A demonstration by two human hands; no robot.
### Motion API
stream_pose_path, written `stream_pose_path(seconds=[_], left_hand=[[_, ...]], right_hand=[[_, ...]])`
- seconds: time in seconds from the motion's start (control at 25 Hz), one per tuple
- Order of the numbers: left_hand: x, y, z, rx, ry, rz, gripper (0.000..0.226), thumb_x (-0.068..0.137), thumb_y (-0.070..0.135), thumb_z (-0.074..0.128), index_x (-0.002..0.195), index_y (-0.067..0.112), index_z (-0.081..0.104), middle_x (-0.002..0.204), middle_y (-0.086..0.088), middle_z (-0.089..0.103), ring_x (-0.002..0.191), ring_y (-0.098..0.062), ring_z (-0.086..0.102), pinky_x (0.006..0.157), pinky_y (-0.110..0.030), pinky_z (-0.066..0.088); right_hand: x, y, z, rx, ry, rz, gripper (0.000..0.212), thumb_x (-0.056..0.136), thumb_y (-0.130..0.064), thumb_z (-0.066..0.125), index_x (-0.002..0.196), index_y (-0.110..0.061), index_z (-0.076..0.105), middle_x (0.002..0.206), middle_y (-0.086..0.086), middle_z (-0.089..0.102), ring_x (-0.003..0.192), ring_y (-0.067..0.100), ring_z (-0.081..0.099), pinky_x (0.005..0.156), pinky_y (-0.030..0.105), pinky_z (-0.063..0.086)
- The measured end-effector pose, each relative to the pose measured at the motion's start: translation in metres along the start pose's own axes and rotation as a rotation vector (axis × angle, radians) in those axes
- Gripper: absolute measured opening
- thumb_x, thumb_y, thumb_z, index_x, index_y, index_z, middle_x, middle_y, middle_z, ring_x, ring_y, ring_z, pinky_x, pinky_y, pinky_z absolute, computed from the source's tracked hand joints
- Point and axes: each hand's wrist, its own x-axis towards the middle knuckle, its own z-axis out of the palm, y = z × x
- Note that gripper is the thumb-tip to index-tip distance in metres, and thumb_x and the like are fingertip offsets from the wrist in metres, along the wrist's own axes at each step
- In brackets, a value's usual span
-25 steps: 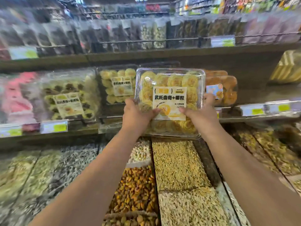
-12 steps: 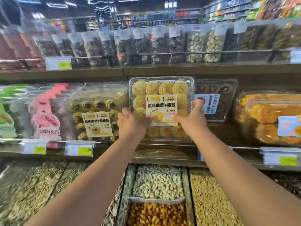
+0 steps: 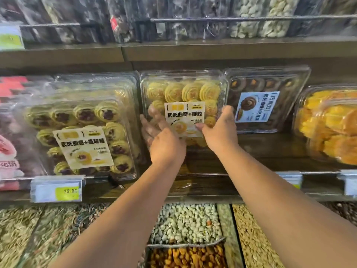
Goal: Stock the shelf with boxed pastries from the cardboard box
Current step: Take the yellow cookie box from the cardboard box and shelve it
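A clear plastic box of yellow swirl cookies (image 3: 183,89) with a white and yellow label stands tilted back on the middle shelf (image 3: 251,146). It sits between the jam-centred cookie boxes (image 3: 81,120) and a chocolate cookie box (image 3: 266,99). My right hand (image 3: 220,130) grips its lower right edge, thumb on the label. My left hand (image 3: 162,140) is blurred, its fingers spread flat against the box's lower left front. The cardboard box is out of view.
Orange pastry boxes (image 3: 328,124) fill the shelf's right end and pink packs (image 3: 9,147) its left. Price tags (image 3: 58,188) line the shelf rail. Bagged goods hang on the shelf above (image 3: 251,20). Open bins of nuts and seeds (image 3: 185,223) lie below my arms.
The cookie box went from held out in front of the shelf to standing in the gap between its neighbours. My left hand's fingers moved onto the box's front. The view moved closer.
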Motion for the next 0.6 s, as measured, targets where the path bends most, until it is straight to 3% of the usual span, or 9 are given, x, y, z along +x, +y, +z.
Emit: stream_pose_path(seconds=[0.12, 0.24, 0.44, 0.6], left_hand=[[0.002, 0.000, 0.008, 0.061, 0.028, -0.009, 0.120, 0.087, 0.031, 0.068, 0.143, 0.023, -0.038, 0.153, -0.012, -0.041, 0.149, -0.038, -0.013, 0.118, -0.050, 0.027], [0.004, 0.004, 0.006, 0.093, 0.012, -0.062, 0.125, 0.085, 0.027, 0.070, 0.141, 0.024, -0.041, 0.148, -0.009, -0.048, 0.148, -0.035, -0.019, 0.114, -0.051, 0.033], [-0.016, 0.017, -0.012, 0.105, -0.020, -0.025, 0.109, 0.089, 0.029, 0.066, 0.152, 0.018, -0.023, 0.153, -0.009, -0.042, 0.147, -0.038, -0.020, 0.114, -0.047, 0.033], [-0.034, 0.022, -0.027, 0.163, -0.138, 0.040, 0.099, 0.091, 0.031, 0.063, 0.154, 0.018, -0.012, 0.161, -0.010, -0.023, 0.148, -0.040, -0.007, 0.114, -0.047, 0.030]], right_hand=[[0.005, 0.000, 0.007, -0.115, -0.008, 0.007, 0.078, 0.080, -0.044, 0.075, 0.134, -0.015, 0.027, 0.135, 0.014, 0.042, 0.119, 0.034, 0.050, 0.088, 0.041, 0.046], [0.006, -0.001, 0.004, -0.148, -0.042, 0.006, 0.077, 0.080, -0.046, 0.073, 0.133, -0.015, 0.026, 0.136, 0.014, 0.044, 0.118, 0.034, 0.053, 0.086, 0.042, 0.048], [0.000, -0.008, -0.012, -0.173, -0.129, 0.038, 0.075, 0.082, -0.047, 0.071, 0.133, -0.014, 0.026, 0.133, 0.015, 0.048, 0.112, 0.034, 0.057, 0.080, 0.041, 0.048], [-0.009, -0.014, -0.024, -0.159, -0.162, 0.104, 0.095, 0.083, -0.046, 0.070, 0.150, -0.013, 0.011, 0.142, 0.019, 0.041, 0.121, 0.036, 0.053, 0.090, 0.042, 0.047]])
